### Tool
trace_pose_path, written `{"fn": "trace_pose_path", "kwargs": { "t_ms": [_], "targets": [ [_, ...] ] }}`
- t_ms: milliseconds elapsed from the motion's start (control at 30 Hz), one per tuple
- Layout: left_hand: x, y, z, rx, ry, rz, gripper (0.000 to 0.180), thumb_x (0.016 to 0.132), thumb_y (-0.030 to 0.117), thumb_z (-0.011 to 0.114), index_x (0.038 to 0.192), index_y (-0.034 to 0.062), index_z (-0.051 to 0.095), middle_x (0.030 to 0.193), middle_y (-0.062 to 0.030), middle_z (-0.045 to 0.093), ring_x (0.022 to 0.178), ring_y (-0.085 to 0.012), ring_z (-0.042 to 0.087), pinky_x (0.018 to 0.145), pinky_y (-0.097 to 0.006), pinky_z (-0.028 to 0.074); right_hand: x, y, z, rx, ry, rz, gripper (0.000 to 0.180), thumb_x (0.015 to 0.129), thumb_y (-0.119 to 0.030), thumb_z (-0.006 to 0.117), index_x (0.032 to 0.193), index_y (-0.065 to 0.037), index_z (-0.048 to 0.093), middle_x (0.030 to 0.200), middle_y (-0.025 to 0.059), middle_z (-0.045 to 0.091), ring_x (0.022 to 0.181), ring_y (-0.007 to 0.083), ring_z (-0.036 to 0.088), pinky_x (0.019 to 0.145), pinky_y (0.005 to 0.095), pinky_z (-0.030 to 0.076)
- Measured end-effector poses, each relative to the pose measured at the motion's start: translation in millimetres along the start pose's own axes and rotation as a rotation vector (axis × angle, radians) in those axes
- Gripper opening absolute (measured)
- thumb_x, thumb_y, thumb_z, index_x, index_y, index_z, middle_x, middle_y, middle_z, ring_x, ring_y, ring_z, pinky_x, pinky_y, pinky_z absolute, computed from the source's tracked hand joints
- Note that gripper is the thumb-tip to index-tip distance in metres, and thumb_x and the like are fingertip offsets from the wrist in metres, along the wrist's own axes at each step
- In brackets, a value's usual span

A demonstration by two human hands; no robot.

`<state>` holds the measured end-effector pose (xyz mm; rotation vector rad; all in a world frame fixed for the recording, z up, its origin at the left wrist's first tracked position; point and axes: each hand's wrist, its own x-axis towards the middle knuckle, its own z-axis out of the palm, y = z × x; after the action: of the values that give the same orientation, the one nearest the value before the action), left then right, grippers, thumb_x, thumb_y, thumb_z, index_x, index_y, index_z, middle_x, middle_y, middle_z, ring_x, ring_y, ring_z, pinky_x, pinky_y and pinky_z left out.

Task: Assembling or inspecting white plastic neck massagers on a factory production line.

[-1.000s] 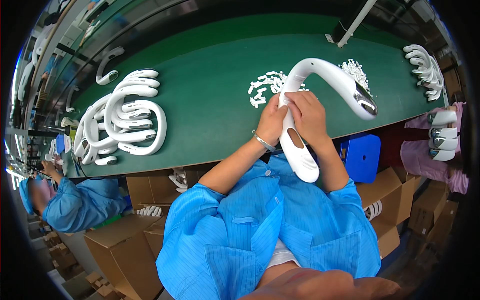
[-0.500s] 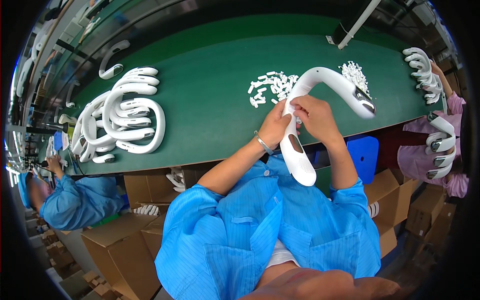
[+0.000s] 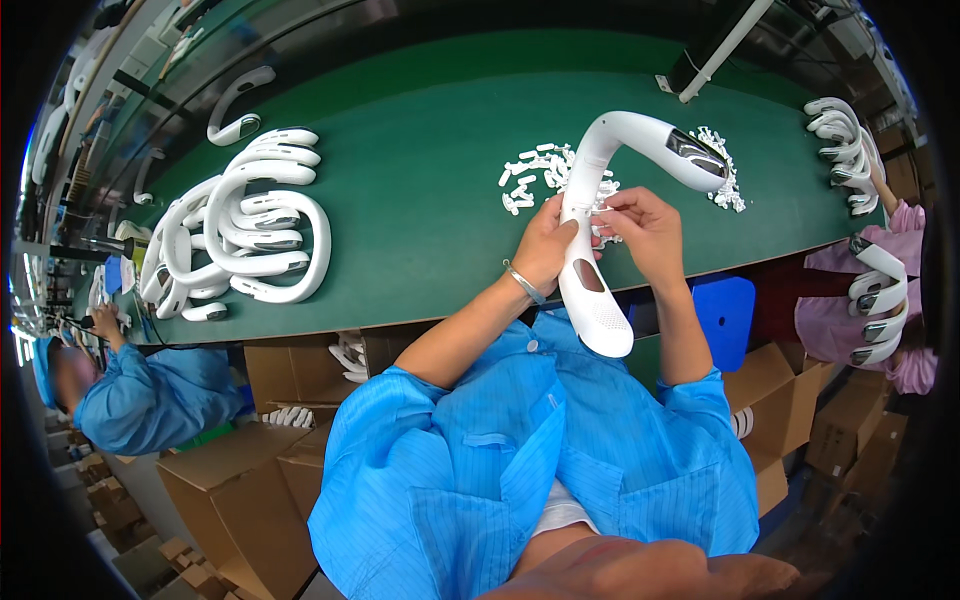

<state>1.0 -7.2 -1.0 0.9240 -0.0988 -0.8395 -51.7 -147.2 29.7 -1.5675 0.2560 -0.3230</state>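
Note:
A white curved neckband device (image 3: pixel 594 155) is in my left hand (image 3: pixel 545 245), whose fingers wrap round its straight arm. It has a dark oval window and a dotted grille at the near end, and a shiny dark panel at the far end. Close beside its right edge is my right hand (image 3: pixel 650 235), thumb and fingers pinched together. What sits in the pinch, if anything, blends with the white pieces behind. A pile of small white plastic pieces (image 3: pixel 522 190) lies on the green table (image 3: pixel 410 180), partly behind the device. Smaller white parts (image 3: pixel 732 185) form a second pile at right.
Several white neckbands (image 3: pixel 318 240) are stacked at left; another (image 3: pixel 235 130) lies behind them. More neckbands (image 3: pixel 845 140) stand at far right near a person in pink (image 3: pixel 860 305). A person in blue (image 3: pixel 165 400) works at left. Cardboard boxes (image 3: pixel 240 500) and a blue bin (image 3: pixel 725 320) are below the table edge.
The device has turned and shifted slightly away, its far curved end moving up and left. My right hand has moved a little to the right, off the device's surface.

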Motion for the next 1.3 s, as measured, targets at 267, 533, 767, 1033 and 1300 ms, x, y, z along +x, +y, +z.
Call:
{"fn": "trace_pose_path", "kwargs": {
  "t_ms": [267,533,767,1033,1300],
  "targets": [
    [-4.1,-17.3,6.6,-0.099,-0.042,0.105,0.041,0.091,0.006,0.038,0.13,0.0033,0.03,0.105,-0.0128,0.054,0.079,-0.016,0.059,0.067,-0.03,0.053,-17.7,5.7,17.5,0.066,0.095,0.2,0.011,0.084,-0.007,0.061,0.093,-0.001,0.061,0.074,0.0016,0.059,0.064,0.0047,0.052,0.052,0.0177,0.042],
    [-9.5,-29.9,5.2,0.032,0.002,0.257,0.036,0.096,0.018,0.042,0.129,0.0045,0.035,0.09,-0.0062,0.057,0.068,-0.0103,0.056,0.059,-0.024,0.048,-29.8,17.9,25.3,0.182,0.184,0.11,0.012,0.08,0.001,0.06,0.092,0.002,0.06,0.076,0.0041,0.06,0.061,0.0082,0.053,0.051,0.0196,0.042],
    [-4.0,-29.5,-4.6,0.306,-0.029,0.428,0.027,0.095,0.017,0.042,0.115,-0.0006,0.048,0.08,-0.0058,0.06,0.063,-0.0106,0.058,0.055,-0.024,0.047,-34.0,29.6,19.6,0.247,0.144,0.039,0.019,0.083,-0.006,0.059,0.1,0.002,0.057,0.08,0.0028,0.06,0.062,0.0071,0.051,0.052,0.0197,0.041],
    [24.5,-28.8,1.6,0.106,0.063,0.1,0.023,0.095,0.013,0.04,0.111,-0.0009,0.049,0.083,-0.0103,0.061,0.063,-0.0156,0.062,0.057,-0.029,0.055,-4.2,54.5,-4.1,0.118,-0.042,0.254,0.04,0.092,-0.022,0.049,0.128,-0.004,0.048,0.098,0.0029,0.06,0.07,0.0032,0.054,0.053,0.0176,0.044],
    [49.0,-4.0,34.0,0.128,0.088,0.087,0.017,0.095,0.016,0.045,0.105,0.003,0.048,0.089,-0.0087,0.057,0.073,-0.0156,0.06,0.063,-0.031,0.054,-41.4,10.1,-3.0,0.648,0.053,0.385,0.047,0.087,-0.016,0.059,0.129,-0.001,0.043,0.109,0.0057,0.059,0.086,0.0138,0.061,0.077,0.0288,0.051]
  ]
}}
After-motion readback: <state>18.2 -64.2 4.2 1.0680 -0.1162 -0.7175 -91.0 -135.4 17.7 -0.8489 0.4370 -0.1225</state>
